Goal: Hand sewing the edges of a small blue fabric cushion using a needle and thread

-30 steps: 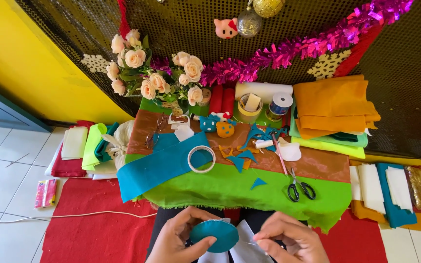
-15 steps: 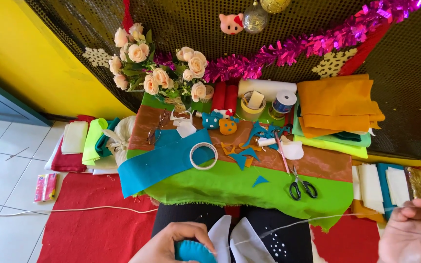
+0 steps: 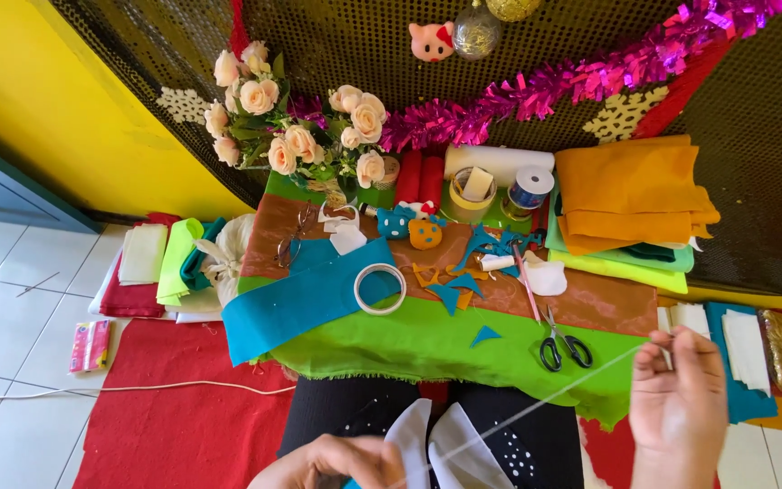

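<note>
Seen from the head camera, the person's right hand (image 3: 676, 398) is raised at the lower right, its fingers (image 3: 658, 362) pinched together on the end of a thin white thread (image 3: 545, 403). The thread runs taut and slanting down to the left, to the left hand (image 3: 337, 462) at the bottom edge. That hand is partly cut off by the frame; its fingers are curled shut, and a sliver of blue felt shows at them, but I cannot tell how they hold it. Just beside the left hand lie two white fabric pieces (image 3: 436, 444) on the person's dark dotted lap (image 3: 536, 453).

Beyond the lap stands a low surface (image 3: 427, 349) covered with green cloth. On it lie a wide blue felt strip (image 3: 300, 303), with a white tape ring (image 3: 380, 289) resting on its right end, and small blue and orange felt cutouts (image 3: 450, 285) just beside the ring. Black-handled scissors (image 3: 561, 344) lie near the right hand, under the thread's upper end. Further back are a bunch of peach roses (image 3: 300, 127), a roll of ribbon (image 3: 529, 188) and a stack of folded orange felt (image 3: 631, 195). Pink tinsel (image 3: 536, 91) hangs on the dark mesh wall behind. A red mat (image 3: 183, 426) covers the floor at the left.
</note>
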